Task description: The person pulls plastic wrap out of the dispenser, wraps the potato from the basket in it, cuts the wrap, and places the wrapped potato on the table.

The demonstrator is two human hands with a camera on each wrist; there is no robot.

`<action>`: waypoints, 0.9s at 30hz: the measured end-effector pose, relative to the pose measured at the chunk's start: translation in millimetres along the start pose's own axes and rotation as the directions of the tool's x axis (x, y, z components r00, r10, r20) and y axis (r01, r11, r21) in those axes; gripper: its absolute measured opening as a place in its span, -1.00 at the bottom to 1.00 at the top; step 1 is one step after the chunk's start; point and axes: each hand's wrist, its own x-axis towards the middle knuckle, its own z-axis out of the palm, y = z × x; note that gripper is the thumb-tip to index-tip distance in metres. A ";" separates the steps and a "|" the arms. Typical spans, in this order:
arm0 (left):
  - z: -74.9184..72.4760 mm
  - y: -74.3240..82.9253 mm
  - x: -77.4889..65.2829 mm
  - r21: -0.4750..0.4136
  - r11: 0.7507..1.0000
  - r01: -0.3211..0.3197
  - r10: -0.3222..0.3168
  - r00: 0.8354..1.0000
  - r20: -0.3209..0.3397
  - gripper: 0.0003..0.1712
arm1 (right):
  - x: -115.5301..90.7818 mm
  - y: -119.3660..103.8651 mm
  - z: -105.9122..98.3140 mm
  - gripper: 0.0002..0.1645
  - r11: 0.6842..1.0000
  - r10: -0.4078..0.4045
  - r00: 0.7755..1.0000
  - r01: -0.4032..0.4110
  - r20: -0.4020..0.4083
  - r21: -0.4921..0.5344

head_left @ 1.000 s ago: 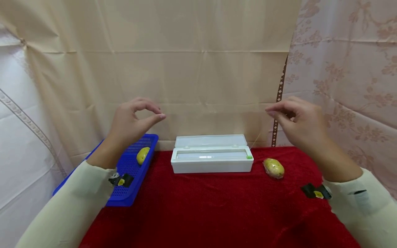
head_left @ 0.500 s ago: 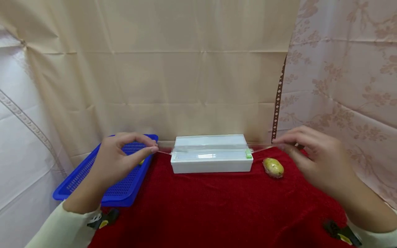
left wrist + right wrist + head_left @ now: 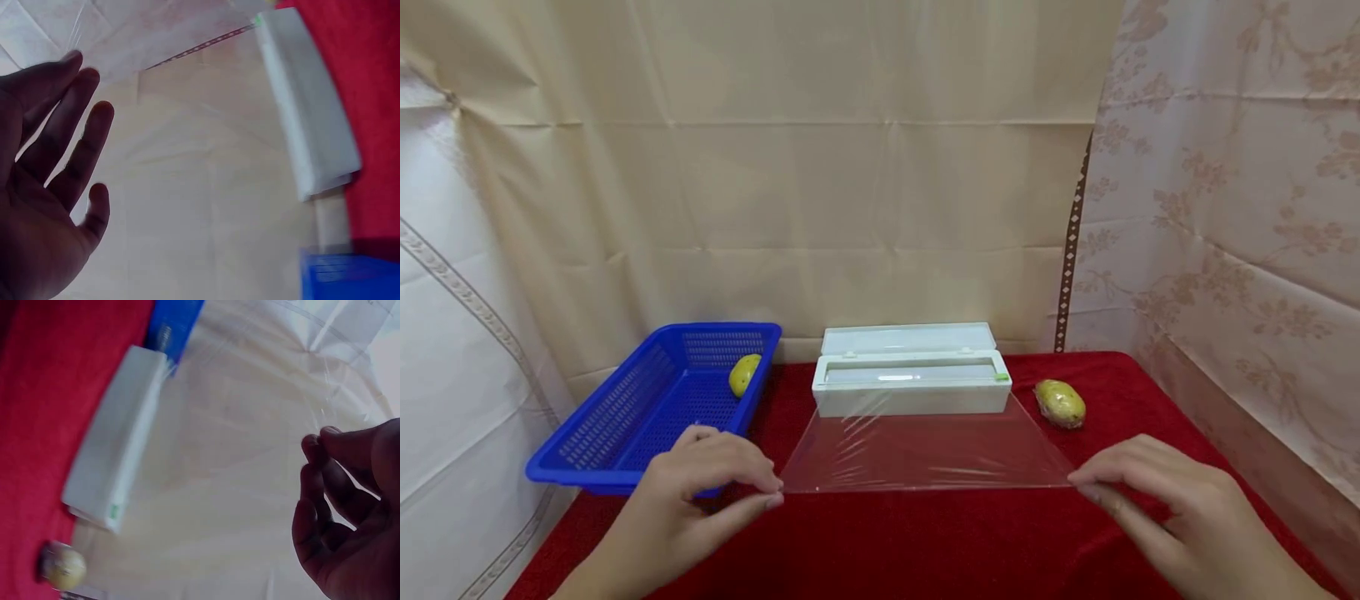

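1. Cling film [image 3: 925, 450] spreads over the red cloth [image 3: 910, 550] as a clear, creased sheet, running from the box to a straight near edge drawn taut between my hands. I judge the step in hand to be drawing out a length of film, with the sheet joined to its supply and no cut made.
2. Blue basket [image 3: 587, 446] sits to my left, its near end partly behind my left hand.
3. White box [image 3: 112, 434] stands in front of me at the far side of the cloth, its lid [image 3: 910, 337] tipped back; the film fans out from its front.
4. Left hand [image 3: 692, 487] pinches the film's left corner between thumb and forefinger, and my right hand [image 3: 1172, 500] pinches the right corner the same way. The next move, I think, calls for equal tension from both and a level descent to the cloth, so that the film neither folds nor clings to itself.
5. Wrapped potato [image 3: 1060, 404], or something very like one, lies on the cloth just beside the box's right end; a similar yellow one, the second potato [image 3: 743, 375], rests inside the basket against its right wall.
6. Green tab [image 3: 1002, 377] sits at the box's right end; I judge it to be the cutter's slider.
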 end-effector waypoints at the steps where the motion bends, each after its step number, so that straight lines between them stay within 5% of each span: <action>1: 2.6 0.4 -5.9 -0.004 1.000 -0.005 0.005 1.000 0.027 -0.50 | -6.8 1.6 3.0 -0.42 1.000 0.024 0.999 -0.024 0.042 -0.002; 3: 8.3 -0.4 -17.1 -0.013 1.000 -0.023 0.024 0.997 0.079 -0.53 | -18.9 7.7 12.1 -0.24 0.999 0.026 0.995 -0.028 0.098 0.020; 7: 20.0 -4.9 -37.0 -0.039 0.999 0.015 -0.006 0.978 0.208 -0.65 | -40.9 24.8 32.3 -0.46 0.986 0.017 0.969 -0.057 0.245 0.158; 14: 47.3 -15.6 -65.5 -0.010 0.995 0.096 -0.085 0.921 0.379 -0.76 | -59.4 52.4 61.7 -0.81 0.854 0.027 0.818 -0.318 0.575 0.412; 18: 62.6 -21.7 -76.9 0.073 0.996 0.048 -0.073 0.915 0.397 -0.75 | -63.0 61.9 76.5 -0.84 0.812 -0.031 0.774 -0.349 0.632 0.468; 23: 76.6 -30.3 -86.5 0.163 0.983 -0.087 0.019 0.926 0.378 -0.76 | -64.3 66.8 89.1 -0.84 0.797 -0.089 0.768 -0.328 0.635 0.508; 27: 81.3 -34.5 -90.8 0.213 0.968 -0.134 0.046 0.925 0.376 -0.78 | -63.4 66.7 95.4 -0.81 0.816 -0.103 0.782 -0.287 0.615 0.502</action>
